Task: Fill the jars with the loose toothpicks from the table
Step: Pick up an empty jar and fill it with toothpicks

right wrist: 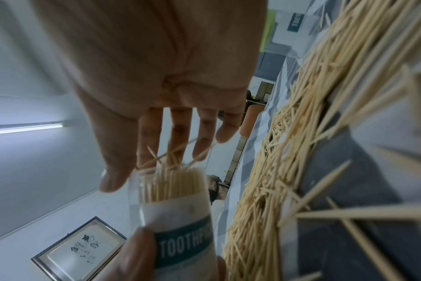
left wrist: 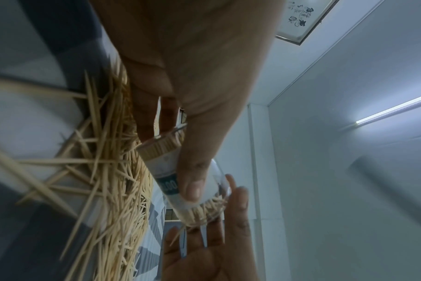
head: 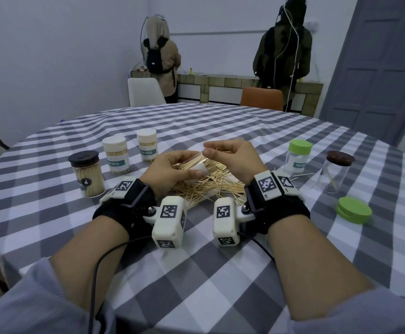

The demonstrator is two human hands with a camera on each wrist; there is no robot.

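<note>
My left hand (head: 170,165) grips a clear jar (head: 197,165) labelled TOOTHPICK, tilted with its open mouth toward my right hand. The jar (right wrist: 178,209) is packed nearly full of toothpicks. At the jar's mouth my right hand (head: 223,153) pinches a few toothpicks between thumb and fingertips, their points fanning out over the rim. Both hands hover above the loose toothpick pile (head: 206,186) on the checked tablecloth (head: 196,273). The left wrist view shows the jar (left wrist: 166,171) under my thumb, with the pile (left wrist: 118,180) beside it.
To the left stand a black-lidded jar (head: 87,174) and two white-lidded jars (head: 116,155), (head: 147,145), all full. At the right are a green-lidded jar (head: 297,156), a brown-lidded jar (head: 336,172) holding few toothpicks, and a loose green lid (head: 354,209). Two people stand at a far counter.
</note>
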